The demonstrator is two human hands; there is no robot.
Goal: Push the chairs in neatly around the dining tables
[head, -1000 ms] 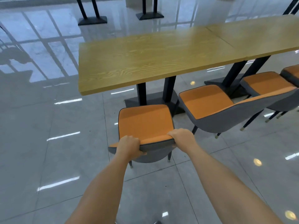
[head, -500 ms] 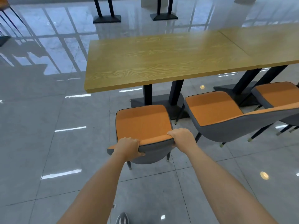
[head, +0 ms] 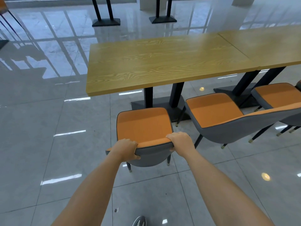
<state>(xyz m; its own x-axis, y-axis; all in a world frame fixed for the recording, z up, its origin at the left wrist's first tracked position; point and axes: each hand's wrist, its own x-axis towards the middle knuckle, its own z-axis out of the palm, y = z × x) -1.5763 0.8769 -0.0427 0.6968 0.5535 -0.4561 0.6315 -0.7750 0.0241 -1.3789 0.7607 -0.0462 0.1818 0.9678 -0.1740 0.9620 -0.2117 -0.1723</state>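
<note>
Grey glossy tile floor is carrying everything in view and reflecting window bars. Wood-grain worktop is standing on two black posts over a black base plate; a second worktop is butting against its right edge. Orange-seated chair with grey shell is standing on the floor just short of the first worktop's near edge, seat front not under it, backrest facing the person. Second chair is sitting to its right, angled, near the same edge; a third chair is sitting beyond that. Left hand is closing over the backrest's left top corner, thumb on the grey back. Right hand is gripping the right top corner, fingers curled over the rim. Shoe tip is showing at the bottom edge.
</note>
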